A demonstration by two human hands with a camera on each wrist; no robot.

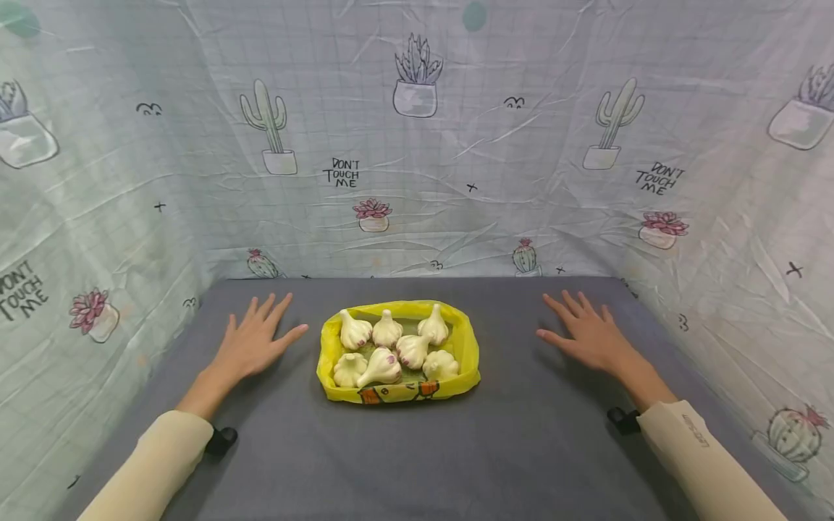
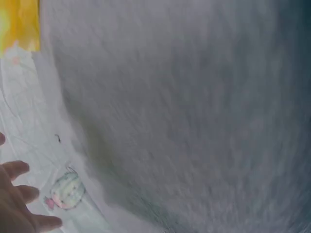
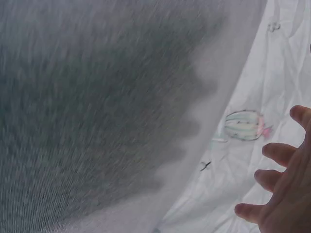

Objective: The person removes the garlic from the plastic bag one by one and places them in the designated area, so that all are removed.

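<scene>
Several white garlic bulbs (image 1: 381, 367) with purple-tinged patches lie inside a yellow-lined container (image 1: 465, 354) in the middle of the table. An orange-and-black print shows on the front of the yellow liner. To the container's left is my left hand (image 1: 253, 339), fingers spread and holding nothing. My right hand (image 1: 589, 333) is off to the right, its fingers also apart, farther from the container than the left one. Both wrist views show the spread fingertips at the edge of the picture; a corner of yellow (image 2: 19, 24) appears in the left one.
A dark grey cloth (image 1: 417, 463) covers the table. Pale sheets printed with potted cacti (image 1: 417, 239) stand along the back and both sides. Black straps (image 1: 221, 440) sit at the wrists, beside light sleeves (image 1: 156, 456).
</scene>
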